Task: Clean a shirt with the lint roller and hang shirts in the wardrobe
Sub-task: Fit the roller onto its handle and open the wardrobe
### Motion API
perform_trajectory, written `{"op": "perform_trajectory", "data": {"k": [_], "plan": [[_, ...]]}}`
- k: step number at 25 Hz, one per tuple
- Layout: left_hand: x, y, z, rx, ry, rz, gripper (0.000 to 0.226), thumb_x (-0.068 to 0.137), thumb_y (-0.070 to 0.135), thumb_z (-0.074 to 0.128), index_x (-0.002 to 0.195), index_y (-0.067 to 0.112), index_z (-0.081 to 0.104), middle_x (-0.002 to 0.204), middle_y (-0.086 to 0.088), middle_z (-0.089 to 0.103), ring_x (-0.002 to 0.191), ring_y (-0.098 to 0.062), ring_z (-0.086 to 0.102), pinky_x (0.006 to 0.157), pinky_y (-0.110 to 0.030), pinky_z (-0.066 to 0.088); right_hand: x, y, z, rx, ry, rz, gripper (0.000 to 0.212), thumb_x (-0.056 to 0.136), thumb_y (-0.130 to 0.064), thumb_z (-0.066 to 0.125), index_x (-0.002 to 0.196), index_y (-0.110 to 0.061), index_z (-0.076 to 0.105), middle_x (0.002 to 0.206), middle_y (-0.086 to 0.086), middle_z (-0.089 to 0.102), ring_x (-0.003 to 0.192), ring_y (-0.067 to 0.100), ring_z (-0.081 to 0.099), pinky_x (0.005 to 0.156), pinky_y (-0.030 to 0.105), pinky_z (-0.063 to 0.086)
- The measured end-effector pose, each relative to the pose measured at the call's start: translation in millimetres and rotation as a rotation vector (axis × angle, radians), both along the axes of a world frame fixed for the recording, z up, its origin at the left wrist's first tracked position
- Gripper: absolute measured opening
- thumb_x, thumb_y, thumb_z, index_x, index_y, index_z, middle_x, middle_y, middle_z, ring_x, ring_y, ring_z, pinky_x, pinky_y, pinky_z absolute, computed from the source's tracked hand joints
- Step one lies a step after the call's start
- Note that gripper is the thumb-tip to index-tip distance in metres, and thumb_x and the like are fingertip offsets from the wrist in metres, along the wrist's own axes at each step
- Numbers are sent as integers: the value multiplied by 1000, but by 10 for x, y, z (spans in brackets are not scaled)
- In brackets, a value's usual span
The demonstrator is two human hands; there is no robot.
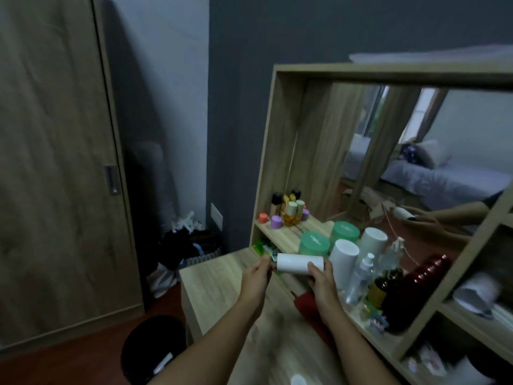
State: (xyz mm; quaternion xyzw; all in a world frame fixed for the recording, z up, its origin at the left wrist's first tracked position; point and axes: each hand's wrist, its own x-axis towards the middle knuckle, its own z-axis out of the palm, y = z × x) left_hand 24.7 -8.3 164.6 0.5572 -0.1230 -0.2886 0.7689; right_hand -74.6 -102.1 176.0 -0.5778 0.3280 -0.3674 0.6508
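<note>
I hold a white lint roller [294, 263] sideways above the wooden dressing table [213, 290]. My right hand [323, 284] grips the right end of its white roll. My left hand [256, 279] pinches the left end, where the handle joins the roll. The wooden wardrobe [55, 162] stands at the left with its door closed. No shirt shows in this view.
A mirror [416, 162] in a wooden frame backs the table. Bottles and jars [288, 212], green-lidded tubs [315, 243], white containers [345, 257] and a dark red bottle [422, 282] crowd the shelf. A black stool [152, 348] and bags [191, 245] sit on the floor.
</note>
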Motion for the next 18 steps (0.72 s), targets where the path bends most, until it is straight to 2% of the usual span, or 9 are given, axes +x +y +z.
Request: {"op": "perform_trajectory", "data": {"k": [2,4,7,9,11,13,15,17,18], "plan": [[77,55,215,-83,-30,-3,19,94,24,53,91,17,70,90,0,70,90,-15,63,80,-27,48,154,52,166,-51,-39,39,45,94,-8,44,137,-10,33,121,10,47,92,13,53,76,23,46],[182,134,394,-179,-44,12,19,95,17,51,108,14,65,98,5,67,95,-9,61,82,-25,48,322,133,354,-75,-79,72,40,94,-7,44,133,-12,35,112,8,52,86,8,53,78,26,46],[436,289,627,-200,-120,69,38,95,19,51,131,6,51,123,-2,58,115,-17,54,102,-36,44,592,309,646,-98,-151,159,31,94,-3,41,123,-15,38,100,3,54,85,11,54,64,17,52],[633,389,793,-223,-153,73,45,93,24,53,133,5,48,132,-4,54,120,-16,51,102,-31,42,806,373,796,-94,-192,205,29,94,-4,42,121,-16,39,111,12,52,88,13,54,64,18,53],[816,482,1011,-257,-201,89,58,84,39,62,131,8,51,136,-3,53,119,-11,52,100,-25,41,1027,440,973,-76,-246,223,32,94,-3,42,125,-11,41,121,21,48,89,15,54,69,22,53],[999,591,1314,-305,-264,129,82,57,63,74,123,15,60,131,-1,58,117,-8,55,101,-24,43,1223,530,1223,-85,-328,254,32,94,-4,43,126,-9,43,128,28,47,95,23,54,77,27,47],[1127,698,1676,-334,-331,158,77,45,70,78,107,25,69,122,-4,64,114,-15,58,103,-32,43,1338,681,1560,-101,-430,302,23,91,-20,53,114,-17,48,131,30,46,101,26,54,78,24,50],[1134,896,1982,-396,-413,167,60,56,61,78,103,25,70,120,-10,65,115,-21,58,103,-34,44,1470,852,1932,-138,-452,330,65,57,-62,74,104,-25,49,116,19,53,91,16,53,68,11,51],[1123,981,2105,-463,-421,177,59,58,57,79,105,23,68,120,-10,65,115,-19,58,103,-34,44,1524,925,2051,-165,-463,361,84,38,-72,76,103,-26,48,107,11,54,88,12,52,65,7,50]]}}
